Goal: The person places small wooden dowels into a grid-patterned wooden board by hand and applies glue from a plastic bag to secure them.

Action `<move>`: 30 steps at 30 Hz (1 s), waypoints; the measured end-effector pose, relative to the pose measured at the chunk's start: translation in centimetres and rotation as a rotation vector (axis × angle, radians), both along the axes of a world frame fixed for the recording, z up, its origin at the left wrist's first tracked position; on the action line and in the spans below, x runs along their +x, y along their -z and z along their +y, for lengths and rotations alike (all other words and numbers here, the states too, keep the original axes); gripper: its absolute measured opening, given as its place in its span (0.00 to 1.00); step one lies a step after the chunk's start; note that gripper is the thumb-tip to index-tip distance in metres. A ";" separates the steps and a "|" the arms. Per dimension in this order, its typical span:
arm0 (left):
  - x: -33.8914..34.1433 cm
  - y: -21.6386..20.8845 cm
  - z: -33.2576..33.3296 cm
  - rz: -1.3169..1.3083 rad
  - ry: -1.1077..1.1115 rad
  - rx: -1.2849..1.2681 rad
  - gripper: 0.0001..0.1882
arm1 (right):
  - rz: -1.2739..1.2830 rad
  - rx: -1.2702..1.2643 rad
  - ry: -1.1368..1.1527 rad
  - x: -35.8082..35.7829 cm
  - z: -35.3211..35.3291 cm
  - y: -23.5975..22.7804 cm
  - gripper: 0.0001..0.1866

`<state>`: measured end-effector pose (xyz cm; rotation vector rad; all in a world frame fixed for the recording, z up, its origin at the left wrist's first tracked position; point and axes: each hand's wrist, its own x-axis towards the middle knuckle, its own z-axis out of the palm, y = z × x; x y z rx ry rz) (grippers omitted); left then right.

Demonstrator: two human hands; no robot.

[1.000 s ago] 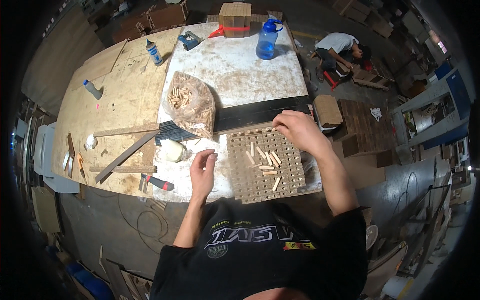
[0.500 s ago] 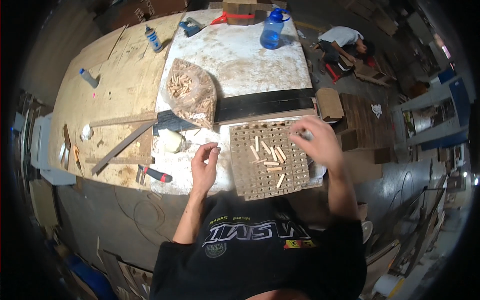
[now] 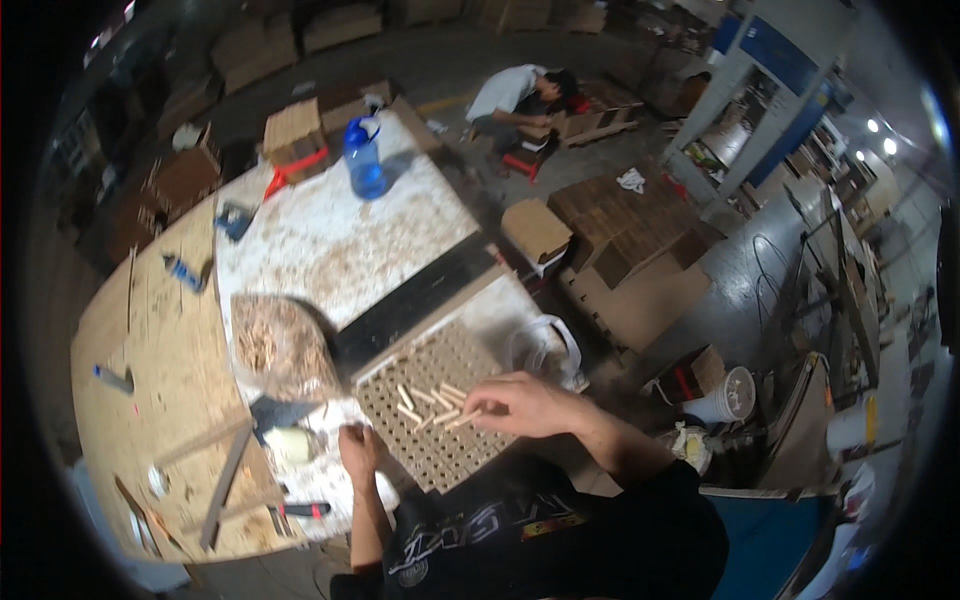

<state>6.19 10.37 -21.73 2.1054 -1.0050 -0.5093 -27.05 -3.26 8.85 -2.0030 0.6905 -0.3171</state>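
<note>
- The brown wooden board (image 3: 425,470) is lying nearest, along the near edge of the white surface (image 3: 395,235), showing rows of round dark holes.
- Loose dowels (image 3: 447,414) are lying in a scattered cluster on the board, around its middle and toward its right edge; they are looking pale, short, smooth and slim.
- Several dowels are pointing from the board's far edge toward its near edge, their long axes running roughly along its sides; others are lying crosswise, closer to the line of the far edge.
- The right hand (image 3: 520,405) is reaching in over the board's right edge, palm down, fingers bending toward the thumb at the cluster; I cannot tell whether it is gripping a dowel.
- The left hand (image 3: 360,452) is resting beside the board's left edge, forearm rising from below, fingers curling inward; whether it is holding anything I cannot tell.
- Beyond the board's far-left corner, a clear bag (image 3: 300,350) is holding many more dowels.
- A black strip (image 3: 415,290) is running just past the board's far edge.
- A blue jug (image 3: 365,165) is standing near the surface's far edge.
</note>
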 end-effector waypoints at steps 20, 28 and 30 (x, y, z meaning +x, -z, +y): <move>-1.7 0.0 0.4 -0.199 0.208 -0.035 0.06 | -0.445 -0.151 0.283 1.8 1.8 2.5 0.10; -2.0 -2.1 0.3 -0.306 0.246 0.033 0.13 | -0.484 -0.155 0.203 2.4 2.0 1.6 0.10; -1.9 -2.8 0.6 -0.284 0.255 0.052 0.12 | -0.467 -0.152 0.206 2.4 2.2 1.4 0.09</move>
